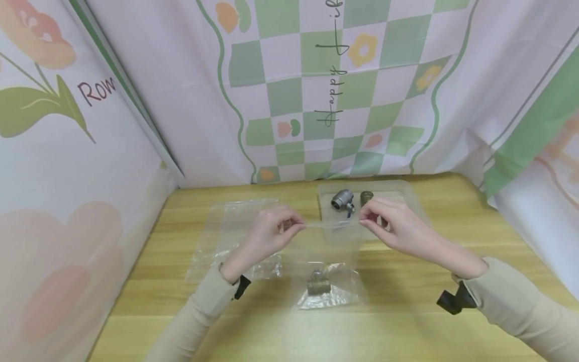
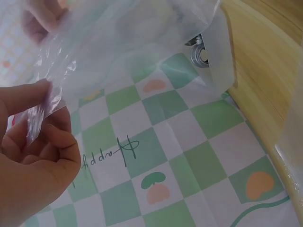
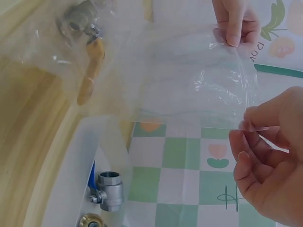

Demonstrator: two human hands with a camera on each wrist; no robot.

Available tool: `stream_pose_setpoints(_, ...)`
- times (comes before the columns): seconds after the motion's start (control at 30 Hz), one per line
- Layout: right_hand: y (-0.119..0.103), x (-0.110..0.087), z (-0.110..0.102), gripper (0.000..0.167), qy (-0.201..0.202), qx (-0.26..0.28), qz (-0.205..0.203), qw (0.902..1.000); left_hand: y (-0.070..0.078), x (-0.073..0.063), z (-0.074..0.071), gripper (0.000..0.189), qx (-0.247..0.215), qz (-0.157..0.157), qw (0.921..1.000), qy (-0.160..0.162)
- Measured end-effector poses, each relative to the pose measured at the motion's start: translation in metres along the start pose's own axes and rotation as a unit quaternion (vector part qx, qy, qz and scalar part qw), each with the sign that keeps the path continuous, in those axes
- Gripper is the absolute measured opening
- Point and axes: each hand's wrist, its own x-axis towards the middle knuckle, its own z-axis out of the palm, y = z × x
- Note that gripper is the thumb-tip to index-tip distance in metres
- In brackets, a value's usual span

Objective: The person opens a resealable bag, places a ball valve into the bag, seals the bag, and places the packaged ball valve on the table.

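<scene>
Between my two hands a clear zip bag (image 3: 180, 75) is stretched by its top edge. My left hand (image 1: 277, 229) pinches one top corner between thumb and fingers; my right hand (image 1: 391, 221) pinches the other. Inside the bag's lower end lies a brass ball valve (image 1: 318, 285), its orange-yellow lever handle (image 3: 91, 71) showing through the film in the right wrist view. The bag's bottom is close over the wooden table, in front of the hands.
A translucent plastic tray (image 1: 418, 208) stands behind my right hand. It holds a silver ball valve (image 1: 342, 199) with a blue handle and a brass valve (image 1: 367, 196). Flat clear bags (image 1: 221, 231) lie on the wooden table (image 1: 181, 301) at left. Printed curtains (image 1: 289, 100) hang behind.
</scene>
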Motion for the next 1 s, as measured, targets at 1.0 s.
stream_pose_setpoints(1.0, -0.004, 0.004, 0.006, 0.025, 0.035, 0.009, -0.038, 0.9986, 0.003, 0.006, 0.010, 0.003, -0.022, 0.036, 0.9990, 0.015)
